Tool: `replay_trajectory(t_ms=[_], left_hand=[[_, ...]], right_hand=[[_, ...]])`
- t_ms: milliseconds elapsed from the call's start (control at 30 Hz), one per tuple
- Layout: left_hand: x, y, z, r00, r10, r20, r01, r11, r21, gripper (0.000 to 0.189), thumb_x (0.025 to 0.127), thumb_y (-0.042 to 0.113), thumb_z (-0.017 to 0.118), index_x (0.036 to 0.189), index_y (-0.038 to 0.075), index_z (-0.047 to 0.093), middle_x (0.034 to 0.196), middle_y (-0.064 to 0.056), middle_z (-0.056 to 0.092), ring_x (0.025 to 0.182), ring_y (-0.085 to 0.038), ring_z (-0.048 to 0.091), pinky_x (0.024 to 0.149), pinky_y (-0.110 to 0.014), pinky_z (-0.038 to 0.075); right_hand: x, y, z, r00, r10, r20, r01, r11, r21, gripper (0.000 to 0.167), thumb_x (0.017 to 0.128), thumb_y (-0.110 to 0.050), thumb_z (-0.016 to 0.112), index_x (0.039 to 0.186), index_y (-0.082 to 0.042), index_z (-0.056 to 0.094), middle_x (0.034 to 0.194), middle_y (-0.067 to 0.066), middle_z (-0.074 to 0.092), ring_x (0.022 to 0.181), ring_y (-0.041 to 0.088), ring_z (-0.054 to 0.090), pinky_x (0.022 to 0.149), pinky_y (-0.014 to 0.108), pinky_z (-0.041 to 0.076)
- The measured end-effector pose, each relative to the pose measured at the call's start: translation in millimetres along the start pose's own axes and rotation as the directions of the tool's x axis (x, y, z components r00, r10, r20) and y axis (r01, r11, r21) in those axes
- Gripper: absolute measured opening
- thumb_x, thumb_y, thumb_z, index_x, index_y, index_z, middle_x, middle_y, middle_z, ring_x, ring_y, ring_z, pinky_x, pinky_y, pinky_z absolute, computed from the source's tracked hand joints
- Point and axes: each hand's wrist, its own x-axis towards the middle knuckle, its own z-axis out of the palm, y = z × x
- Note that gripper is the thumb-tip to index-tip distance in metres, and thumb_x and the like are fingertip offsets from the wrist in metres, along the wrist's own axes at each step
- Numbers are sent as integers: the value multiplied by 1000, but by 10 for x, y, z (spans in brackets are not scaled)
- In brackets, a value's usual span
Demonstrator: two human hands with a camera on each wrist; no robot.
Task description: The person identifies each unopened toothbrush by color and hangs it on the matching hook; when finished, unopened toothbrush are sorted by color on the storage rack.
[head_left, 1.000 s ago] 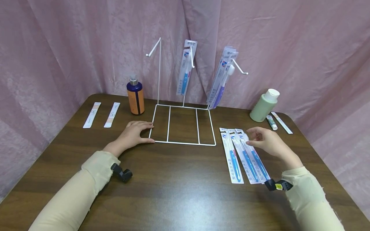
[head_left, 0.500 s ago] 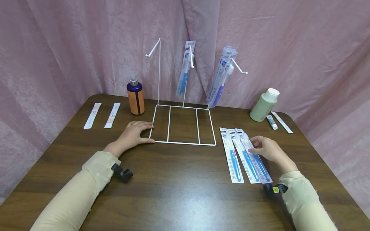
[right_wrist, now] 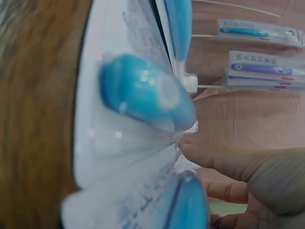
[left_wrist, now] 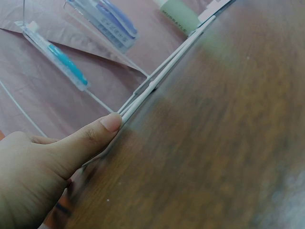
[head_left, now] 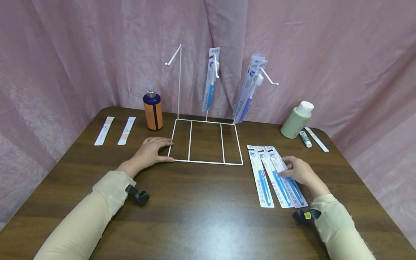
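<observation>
My left hand (head_left: 149, 151) lies at the left front corner of a white wire display rack (head_left: 208, 162), fingers extended along its side bar. In the left wrist view the straight thumb (left_wrist: 90, 140) touches the bar. Three packaged toothbrushes with blue handles lie side by side at the right. With thumb and fingers my right hand (head_left: 300, 170) pinches the rightmost toothbrush pack (head_left: 295, 193), which overlaps the middle toothbrush pack (head_left: 276, 178). The leftmost toothbrush pack (head_left: 262, 184) lies beside them. In the right wrist view the thumb (right_wrist: 214, 155) meets the pack's edge.
One toothbrush pack (head_left: 210, 85) hangs on the rack's middle hook, several purple-handled toothbrush packs (head_left: 248, 90) on the right one. An orange-and-blue bottle (head_left: 152, 112) and two paper sachets (head_left: 104, 130) stand or lie left; a green bottle (head_left: 296, 121) and small tube (head_left: 305, 139) lie right.
My right hand has come down and toward me onto the rightmost toothbrush pack, whose near end has shifted slightly right. The middle hanging pack has swung a little. My left hand stays put.
</observation>
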Motion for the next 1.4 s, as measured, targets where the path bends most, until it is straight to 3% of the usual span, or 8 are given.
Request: replay_trajectory(t_ms=[233,433,767,900,1167,1400], left_hand=[[-17,5,10,1000,10,-11,-10,1000,-8,74,75,53,75,132,9,59,145,-10,51,135,-33,43,112,-57,24],[-21,-8,5,1000,3,-8,-3,1000,-10,75,76,55,73,133,9,58,145,-10,50,136,-34,42,112,-58,23],[-18,-3,11,1000,16,-25,-16,1000,-7,76,75,57,73,131,8,59,143,-12,52,134,-35,44,111,-58,24],[-22,3,4,1000,8,-16,-8,1000,-7,74,75,53,75,132,8,59,144,-11,51,134,-34,44,111,-57,23],[-9,20,1,1000,8,-16,-8,1000,2,73,76,53,75,132,9,59,144,-11,51,134,-34,44,111,-57,23],[-22,27,-5,1000,5,-9,-5,1000,0,73,76,52,75,132,9,58,144,-11,51,135,-34,43,112,-57,23]], right_hand=[[-20,56,9,999,-1,-52,4,999,52,57,85,-16,70,131,10,49,95,19,60,81,23,54,65,29,41],[-41,53,-37,993,-29,-111,40,995,95,52,85,-13,70,127,12,52,94,19,62,80,22,56,64,27,43],[-150,-98,-293,961,-106,-254,133,987,92,51,85,-12,70,128,8,53,94,19,63,78,19,56,60,25,45],[-208,-201,-408,940,-145,-310,179,980,83,50,86,-12,70,129,6,53,95,19,63,75,14,55,59,22,45],[-344,-383,-610,878,-199,-436,259,962,84,50,86,-11,71,130,4,53,96,21,63,68,-10,47,56,14,44],[-469,-612,-739,821,-210,-530,306,947,99,50,86,-12,71,132,-1,53,97,19,64,70,-16,46,57,9,41]])
